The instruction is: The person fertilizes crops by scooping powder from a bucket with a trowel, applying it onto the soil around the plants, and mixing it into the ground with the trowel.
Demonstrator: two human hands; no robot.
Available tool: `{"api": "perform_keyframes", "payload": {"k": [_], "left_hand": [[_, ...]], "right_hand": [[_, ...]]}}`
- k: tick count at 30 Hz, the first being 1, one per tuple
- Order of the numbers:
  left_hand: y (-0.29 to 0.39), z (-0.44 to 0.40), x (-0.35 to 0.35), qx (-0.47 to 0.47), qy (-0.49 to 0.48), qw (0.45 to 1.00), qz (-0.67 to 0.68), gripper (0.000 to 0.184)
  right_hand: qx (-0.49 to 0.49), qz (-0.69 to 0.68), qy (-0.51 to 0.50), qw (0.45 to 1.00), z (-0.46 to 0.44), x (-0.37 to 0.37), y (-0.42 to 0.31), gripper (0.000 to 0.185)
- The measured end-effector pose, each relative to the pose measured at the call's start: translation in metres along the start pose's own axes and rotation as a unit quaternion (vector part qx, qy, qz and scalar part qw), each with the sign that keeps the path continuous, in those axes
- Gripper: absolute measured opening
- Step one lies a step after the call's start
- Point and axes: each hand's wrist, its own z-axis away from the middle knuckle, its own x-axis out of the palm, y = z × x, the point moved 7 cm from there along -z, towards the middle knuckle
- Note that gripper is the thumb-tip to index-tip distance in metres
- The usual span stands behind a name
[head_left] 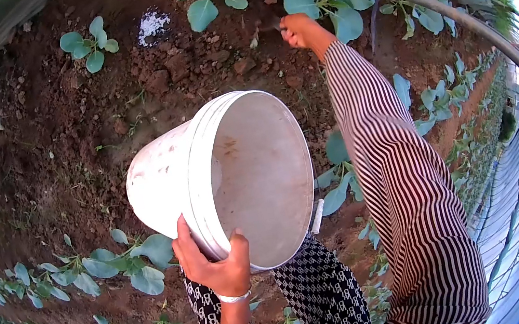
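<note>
The left hand (216, 258) clamps the rim of the tilted white bucket (165, 175), held near center above the soil (71, 119); the right arm stretches far, its hand (302, 31) closed beside a leafy plant (346, 20).

- Bucket (162, 179) is showing white, stained brown inside.
- Sleeves (407, 171) are displaying dark-and-white stripes.
- Trousers (321, 293) are bearing white lettering on black.
- Leaves (201, 14) are presenting blue-green.
- Soil (51, 105) is reading reddish brown.

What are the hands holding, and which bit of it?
The left hand holds the white bucket by its rim. The right hand looks closed, but I can't tell what, if anything, it holds.
</note>
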Motion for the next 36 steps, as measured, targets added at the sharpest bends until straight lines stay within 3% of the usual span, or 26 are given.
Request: {"api": "perform_keyframes", "payload": {"k": [2,5,9,12,14,20,24,28,29,32,33,36], "left_hand": [[0.002,-0.001,-0.002,0.005,0.007,1.0,0.002,0.07],[0.004,-0.007,-0.006,0.002,0.008,1.0,-0.005,0.071],[-0.001,-0.009,-0.006,-0.007,0.012,1.0,0.015,0.071],[0.001,-0.01,-0.009,-0.005,0.013,1.0,0.017,0.072],[-0.001,-0.011,-0.011,-0.009,0.006,1.0,0.021,0.071],[-0.013,-0.009,-0.021,-0.02,0.012,0.999,0.029,0.071],[-0.016,-0.009,-0.025,-0.008,0.016,0.999,0.039,0.073],[-0.018,-0.011,-0.029,-0.013,0.016,0.999,0.045,0.073],[-0.019,-0.013,-0.03,-0.017,0.014,0.998,0.052,0.073],[-0.016,-0.016,-0.029,-0.024,0.023,0.997,0.072,0.072],[-0.016,-0.016,-0.028,-0.023,0.023,0.997,0.072,0.072],[-0.017,-0.018,-0.028,-0.016,0.02,0.997,0.072,0.072]], "right_hand": [[-0.025,-0.055,-0.007,0.998,0.002,-0.018,-0.009,0.014],[0.023,0.08,0.009,0.997,0.008,-0.04,0.002,0.013],[0.069,0.147,0.01,0.987,0.025,-0.026,0.025,0.012],[0.0,0.06,-0.093,0.994,0.005,-0.001,0.02,0.012],[-0.059,0.031,-0.033,0.997,0.016,0.002,0.013,0.012],[0.099,0.196,-0.135,0.966,0.078,0.061,0.051,0.014],[0.175,0.168,-0.185,0.952,0.043,0.158,0.062,0.024],[0.222,0.057,-0.22,0.948,0.033,0.22,0.027,0.02],[0.177,0.072,-0.208,0.959,0.045,0.216,0.017,0.018],[0.181,0.015,-0.214,0.96,0.054,0.199,-0.002,0.016],[0.107,0.023,-0.207,0.972,0.057,0.196,-0.015,0.015],[0.037,0.022,-0.189,0.981,0.073,0.188,-0.039,0.015]]}}
